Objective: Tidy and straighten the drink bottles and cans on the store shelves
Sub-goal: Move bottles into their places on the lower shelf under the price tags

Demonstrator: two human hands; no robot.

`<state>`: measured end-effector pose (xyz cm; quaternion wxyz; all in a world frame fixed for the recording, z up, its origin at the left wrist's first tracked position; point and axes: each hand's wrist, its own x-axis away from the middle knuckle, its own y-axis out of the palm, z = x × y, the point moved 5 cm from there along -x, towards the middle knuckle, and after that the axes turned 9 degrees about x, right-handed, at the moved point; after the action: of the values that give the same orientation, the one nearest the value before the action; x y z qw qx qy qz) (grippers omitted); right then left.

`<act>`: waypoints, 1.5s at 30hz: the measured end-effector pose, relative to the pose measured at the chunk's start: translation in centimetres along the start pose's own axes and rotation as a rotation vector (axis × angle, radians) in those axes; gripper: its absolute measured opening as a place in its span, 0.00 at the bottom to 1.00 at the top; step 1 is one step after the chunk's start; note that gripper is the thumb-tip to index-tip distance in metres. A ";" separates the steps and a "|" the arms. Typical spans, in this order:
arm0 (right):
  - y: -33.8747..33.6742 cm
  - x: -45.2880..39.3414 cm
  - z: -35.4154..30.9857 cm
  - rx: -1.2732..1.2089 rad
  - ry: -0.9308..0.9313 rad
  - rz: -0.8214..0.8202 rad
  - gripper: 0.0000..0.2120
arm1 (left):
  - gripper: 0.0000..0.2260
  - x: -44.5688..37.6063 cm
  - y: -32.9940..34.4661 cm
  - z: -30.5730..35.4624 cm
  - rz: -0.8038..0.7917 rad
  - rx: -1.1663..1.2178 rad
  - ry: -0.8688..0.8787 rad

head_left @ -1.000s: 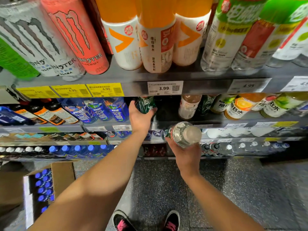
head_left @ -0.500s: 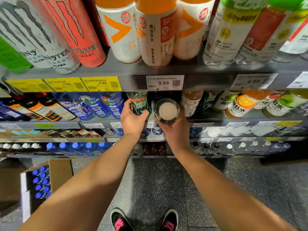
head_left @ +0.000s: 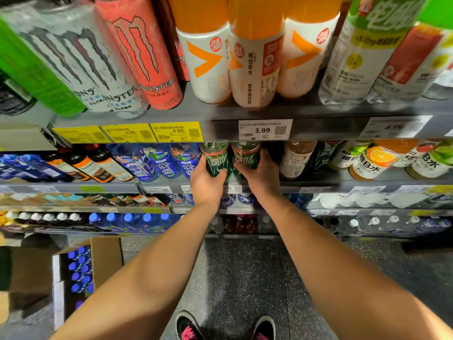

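My left hand point(head_left: 204, 185) wrapped round a dark green patterned drink bottle point(head_left: 215, 159), my right hand point(head_left: 259, 176) gripping its twin green bottle point(head_left: 246, 155) just beside it, both upright on the grey metal second shelf point(head_left: 367, 183), below the white 3.99 price tag point(head_left: 265, 130).

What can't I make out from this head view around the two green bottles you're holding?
- Tops of the green bottles: hidden by the shelf edge above.
- Left hand and right hand fingers: wrapped behind the bottles, mostly unseen.
- Row behind the bottles: dark, hidden.
- Yellow price tags: small print blurred.
- Top-shelf cans: tops cut off by the frame edge.
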<state>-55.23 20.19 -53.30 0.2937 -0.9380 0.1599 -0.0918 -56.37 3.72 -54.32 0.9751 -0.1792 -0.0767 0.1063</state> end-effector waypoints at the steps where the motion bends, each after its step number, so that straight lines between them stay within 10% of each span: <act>1: 0.0 0.5 0.8 0.026 0.024 -0.038 0.31 | 0.26 0.1 0.0 -0.1 0.033 0.002 -0.037; 5: -1.0 4.7 3.6 0.046 0.094 -0.163 0.29 | 0.33 1.6 -0.4 -0.1 0.149 0.029 -0.227; 14: -7.8 8.9 6.5 0.044 0.253 0.087 0.14 | 0.10 6.1 0.2 2.1 0.069 0.080 -0.148; 27: -12.7 3.8 7.1 0.056 0.094 0.327 0.29 | 0.18 8.7 7.7 4.3 -0.172 0.191 0.052; 45: -12.3 -2.2 9.5 -0.175 0.002 0.332 0.31 | 0.17 5.6 16.4 6.3 -0.043 0.096 0.037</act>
<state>-51.74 35.53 -54.03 0.2219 -0.9206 0.3200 -0.0288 -55.12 22.13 -53.93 0.9858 -0.1327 -0.0574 0.0857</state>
